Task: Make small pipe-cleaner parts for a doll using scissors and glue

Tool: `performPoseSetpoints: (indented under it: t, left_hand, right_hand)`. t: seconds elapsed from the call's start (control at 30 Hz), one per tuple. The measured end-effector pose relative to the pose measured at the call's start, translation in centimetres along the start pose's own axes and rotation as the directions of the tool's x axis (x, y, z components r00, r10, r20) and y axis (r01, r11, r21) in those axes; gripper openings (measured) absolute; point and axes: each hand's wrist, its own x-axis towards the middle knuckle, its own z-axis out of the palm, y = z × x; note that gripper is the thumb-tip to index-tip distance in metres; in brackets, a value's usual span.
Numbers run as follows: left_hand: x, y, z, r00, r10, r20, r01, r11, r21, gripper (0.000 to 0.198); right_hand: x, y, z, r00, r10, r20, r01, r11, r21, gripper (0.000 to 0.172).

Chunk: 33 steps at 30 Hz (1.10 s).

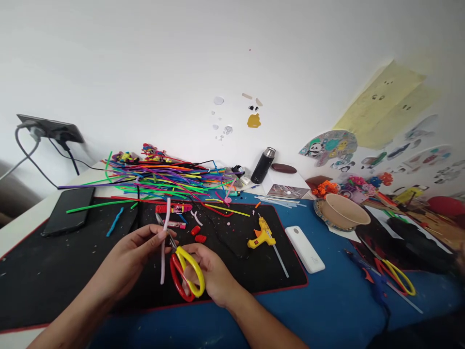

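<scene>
Pinched between the thumb and fingers of my left hand (140, 249) is a pale pink pipe cleaner (163, 264), held nearly upright over the black mat. My right hand (214, 271) grips scissors (199, 278) with one yellow and one red handle. The scissor blades point up and to the left, behind or against the pipe cleaner close to my left fingertips; whether they touch it I cannot tell. Beyond my hands lie small red fuzzy pieces (200, 238), a pink-and-red packet (181, 208) and short pale scraps (198, 218).
A yellow glue gun (262, 234) lies on the black mat (127, 295), beside a white power bank (305, 249). Behind is a heap of colourful pipe cleaners (170, 177). A black phone (69, 211), a bottle (263, 166), a bowl (347, 213) and a blue glue gun (370, 278) surround the workspace.
</scene>
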Motion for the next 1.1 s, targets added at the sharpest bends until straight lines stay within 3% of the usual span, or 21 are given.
performPoseSetpoints:
  t: [0.2,0.4,0.53,0.67,0.83,1.1]
  left_hand:
    - [-0.4,0.3,1.9,0.986,0.04,0.159,-0.065,0.986,0.151,0.042]
    - [0.6,3.0,0.6,0.973,0.219,0.076,-0.231,0.893,0.386,0.045]
    - [1.3,4.7,0.0,0.962,0.232,0.142,-0.272,0.83,0.487,0.047]
    - [2.2,4.7,-0.6,0.96,0.224,0.17,-0.281,0.771,0.571,0.049]
    - [2.8,5.0,-0.8,0.956,0.2,0.214,-0.288,0.773,0.565,0.047]
    - [3.8,5.1,-1.2,0.963,0.156,0.218,-0.232,0.892,0.389,0.043]
  right_hand:
    - [0.0,0.3,0.2,0.996,0.066,0.058,-0.066,0.998,-0.008,0.076]
    - [-0.8,-0.7,-1.1,0.999,-0.034,0.005,0.034,0.999,0.003,0.071]
    - [-1.4,-1.3,-2.4,0.996,-0.085,0.008,0.085,0.996,-0.013,0.066]
    - [-1.7,-1.8,-3.4,0.995,-0.098,0.027,0.099,0.993,-0.061,0.071]
    - [-1.9,-3.0,-3.7,0.996,-0.089,0.013,0.09,0.991,-0.097,0.073]
    - [-1.6,-4.1,-4.0,0.997,-0.063,0.05,0.068,0.993,-0.1,0.087]
